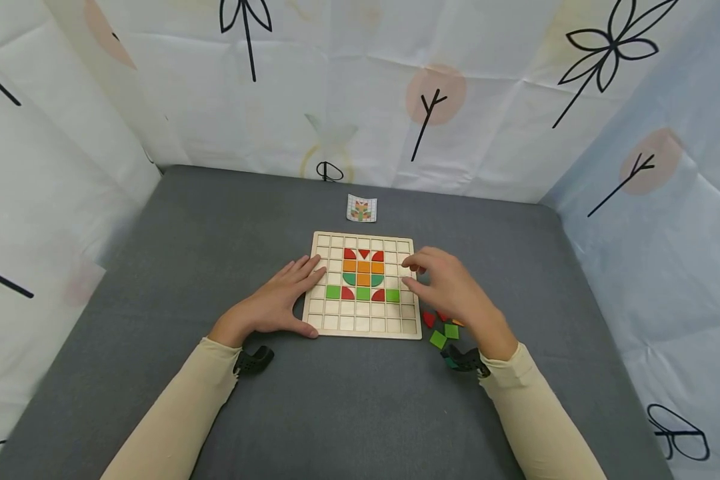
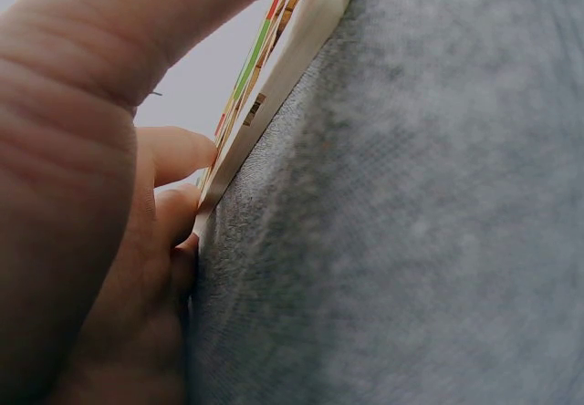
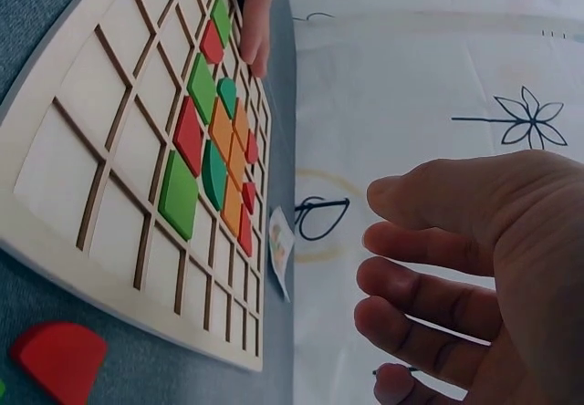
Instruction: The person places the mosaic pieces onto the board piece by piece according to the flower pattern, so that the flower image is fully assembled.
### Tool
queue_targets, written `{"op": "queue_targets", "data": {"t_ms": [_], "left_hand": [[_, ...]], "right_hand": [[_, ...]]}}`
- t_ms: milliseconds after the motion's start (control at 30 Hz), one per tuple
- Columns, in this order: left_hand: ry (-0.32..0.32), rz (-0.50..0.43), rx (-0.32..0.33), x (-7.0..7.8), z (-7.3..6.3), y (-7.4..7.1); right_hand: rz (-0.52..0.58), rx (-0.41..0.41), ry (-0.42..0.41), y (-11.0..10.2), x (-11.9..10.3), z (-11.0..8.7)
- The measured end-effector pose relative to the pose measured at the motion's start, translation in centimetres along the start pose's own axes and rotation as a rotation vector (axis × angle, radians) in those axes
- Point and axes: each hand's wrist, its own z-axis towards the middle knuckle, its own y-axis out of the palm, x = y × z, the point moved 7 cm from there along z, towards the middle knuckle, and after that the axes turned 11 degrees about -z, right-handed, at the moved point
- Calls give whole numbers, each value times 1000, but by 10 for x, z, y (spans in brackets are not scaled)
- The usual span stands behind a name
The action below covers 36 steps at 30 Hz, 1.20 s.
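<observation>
"While you have the view, where is the gridded wooden board (image 1: 355, 325)?"

"Flat on the grey worktop (image 1: 348, 413), between the two hands. A small picture card (image 1: 361, 209) lies beyond its far edge, apart from it."

"And what does the left hand (image 1: 281, 301) do?"

"It's spread wide, fingertips on the board's left edge and thumb at the near left corner."

"Does the right hand (image 1: 450, 283) hold anything?"

"Nothing I can see. It hovers by the board's right side, fingers loosely bent, with a gap between them and the thumb."

"Which pieces sit in the grid?"

"From the far side: a row of red pieces (image 1: 364, 255), then three orange squares (image 1: 364, 267). Next come two rounded teal pieces (image 1: 377, 280) with one more orange square between them. The nearest row alternates three green squares (image 1: 363, 293) with two red pieces."

"Any outside it?"

"Yes, a loose cluster just beyond the near right corner: red ones (image 1: 429, 319), green ones (image 1: 437, 339) and a bit of orange (image 1: 458, 323), partly hidden by the right hand."
</observation>
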Motion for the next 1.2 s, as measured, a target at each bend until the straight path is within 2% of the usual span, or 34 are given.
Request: {"op": "queue_targets", "data": {"t_ms": [167,400,900,1200], "left_hand": [[0,4,3,-1,0,0],[-1,3,2,-1,0,1],[-15,6,2,-4,0,2],[-11,2,-4,-2,1,1]], "right_hand": [[5,14,2,-4,6,-5],[5,25,63,-12,19,-14],[3,32,114,-16,45,-45],[-10,47,147,-21,53,-62]]}}
